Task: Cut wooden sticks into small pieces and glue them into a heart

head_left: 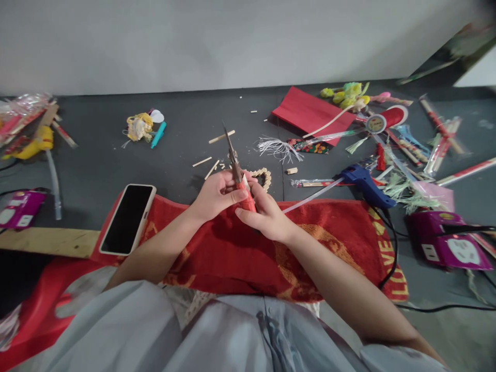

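My left hand (219, 195) is closed around the middle of a pair of scissors (235, 168), thumb laid across it. The dark pointed blades stick up and away from me. Lower down, my right hand (268, 213) grips the red handles (248, 199). A small pale piece shows between my hands, too small to name. Just behind my right fingers lies a ring of short wooden bits (265, 178), partly hidden by them. Loose thin wooden sticks (202, 161) and small offcuts lie left of the blades. Under my wrists a red towel (248, 258) covers the table edge.
A phone (127, 219) lies left. To the right are a blue glue gun (366, 185), red paper (312, 114), a spool of red ribbon (387, 119), white threads (279, 149) and a purple power socket (449, 240) with cables. A yellow glue gun (41, 139) lies far left.
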Demonstrator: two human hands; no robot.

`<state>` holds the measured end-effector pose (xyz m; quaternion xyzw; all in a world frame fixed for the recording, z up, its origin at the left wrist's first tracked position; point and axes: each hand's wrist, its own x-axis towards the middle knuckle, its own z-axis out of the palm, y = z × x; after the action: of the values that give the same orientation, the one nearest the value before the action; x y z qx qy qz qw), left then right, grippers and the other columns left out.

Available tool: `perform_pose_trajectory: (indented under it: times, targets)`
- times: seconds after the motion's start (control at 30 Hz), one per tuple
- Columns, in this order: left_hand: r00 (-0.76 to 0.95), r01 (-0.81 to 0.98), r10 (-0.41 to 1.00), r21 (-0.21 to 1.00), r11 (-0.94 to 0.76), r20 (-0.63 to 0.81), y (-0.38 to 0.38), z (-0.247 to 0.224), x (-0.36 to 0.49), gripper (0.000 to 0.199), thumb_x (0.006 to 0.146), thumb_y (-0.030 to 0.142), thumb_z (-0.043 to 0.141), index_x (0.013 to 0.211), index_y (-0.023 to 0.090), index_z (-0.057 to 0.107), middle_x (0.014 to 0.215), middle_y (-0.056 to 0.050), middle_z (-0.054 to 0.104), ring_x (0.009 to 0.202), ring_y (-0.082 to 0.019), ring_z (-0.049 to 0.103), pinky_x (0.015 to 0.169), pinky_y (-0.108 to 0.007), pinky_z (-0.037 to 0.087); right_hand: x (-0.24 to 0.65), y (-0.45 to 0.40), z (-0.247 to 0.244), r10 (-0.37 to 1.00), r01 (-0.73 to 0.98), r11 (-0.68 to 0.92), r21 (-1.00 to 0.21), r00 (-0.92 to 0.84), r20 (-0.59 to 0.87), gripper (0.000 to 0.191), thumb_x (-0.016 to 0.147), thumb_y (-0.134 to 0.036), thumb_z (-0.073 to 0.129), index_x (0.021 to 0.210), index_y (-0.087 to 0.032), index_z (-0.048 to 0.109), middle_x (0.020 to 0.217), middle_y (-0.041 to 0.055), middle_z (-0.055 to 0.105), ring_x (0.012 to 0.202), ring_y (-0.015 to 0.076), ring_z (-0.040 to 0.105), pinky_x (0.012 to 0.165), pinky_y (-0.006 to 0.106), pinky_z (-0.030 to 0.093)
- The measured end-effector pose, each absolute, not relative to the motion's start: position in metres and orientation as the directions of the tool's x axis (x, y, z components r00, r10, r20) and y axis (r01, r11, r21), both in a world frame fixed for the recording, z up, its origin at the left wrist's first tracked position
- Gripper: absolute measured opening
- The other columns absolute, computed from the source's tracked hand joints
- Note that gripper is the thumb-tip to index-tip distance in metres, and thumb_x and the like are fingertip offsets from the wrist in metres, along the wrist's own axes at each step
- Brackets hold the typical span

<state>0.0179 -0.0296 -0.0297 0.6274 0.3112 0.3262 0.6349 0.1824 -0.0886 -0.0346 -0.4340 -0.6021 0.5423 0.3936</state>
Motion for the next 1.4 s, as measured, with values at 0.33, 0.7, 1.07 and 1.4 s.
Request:
perform_pose_trajectory:
  times: [0.33, 0.7, 1.07, 1.4]
  targets:
    - [0.585, 0.003, 0.811, 1.000, -0.018, 0.013, -0.031, -0.027, 0.019, 0.063, 0.068, 0.067, 0.078, 0.103, 0.016, 0.071, 0.104, -0.013, 0.078, 0.095, -0.025, 0.076, 0.080, -0.032, 0.061, 0.183, -0.088, -0.033, 0.946, 0.145, 0.040, -0.989, -0.323, -0.009, 0.058, 0.077, -0.050, 0.059, 0.121, -0.014, 0.045, 0.122, 0.0169, 0.060, 0.105, 0.0273, 0.059, 0.096, 0.048, 0.049]
    - [0.588, -0.001, 0.809, 1.000, -0.017, 0.014, -0.032, -0.024, 0.021, 0.061, 0.069, 0.068, 0.077, 0.100, 0.016, 0.071, 0.101, -0.011, 0.079, 0.092, -0.024, 0.076, 0.078, -0.031, 0.060, 0.183, -0.089, -0.031, 0.948, 0.158, 0.031, -0.987, -0.316, -0.021, 0.050, 0.077, -0.050, 0.059, 0.114, -0.018, 0.046, 0.111, 0.0113, 0.061, 0.094, 0.0241, 0.057, 0.086, 0.046, 0.052]
    - [0.567, -0.043, 0.824, 0.999, 0.024, 0.005, -0.033, -0.027, 0.023, 0.062, 0.068, 0.067, 0.079, 0.102, 0.015, 0.071, 0.102, -0.012, 0.078, 0.092, -0.024, 0.076, 0.082, -0.033, 0.061, 0.183, -0.089, -0.029, 0.949, 0.179, 0.009, -0.984, -0.311, -0.049, 0.056, 0.077, -0.050, 0.058, 0.120, -0.016, 0.045, 0.100, 0.0091, 0.062, 0.094, 0.0259, 0.058, 0.085, 0.046, 0.052]
    - [0.361, -0.057, 0.927, 0.995, -0.083, 0.098, -0.017, -0.014, 0.011, 0.068, 0.070, 0.074, 0.072, 0.107, 0.018, 0.066, 0.097, -0.010, 0.076, 0.088, -0.021, 0.075, 0.077, -0.031, 0.060, 0.188, -0.088, -0.023, 0.966, 0.373, -0.034, -0.927, -0.227, -0.127, 0.049, 0.073, -0.054, 0.063, 0.102, -0.023, 0.039, 0.075, -0.0019, 0.053, 0.070, 0.0201, 0.053, 0.068, 0.039, 0.046]
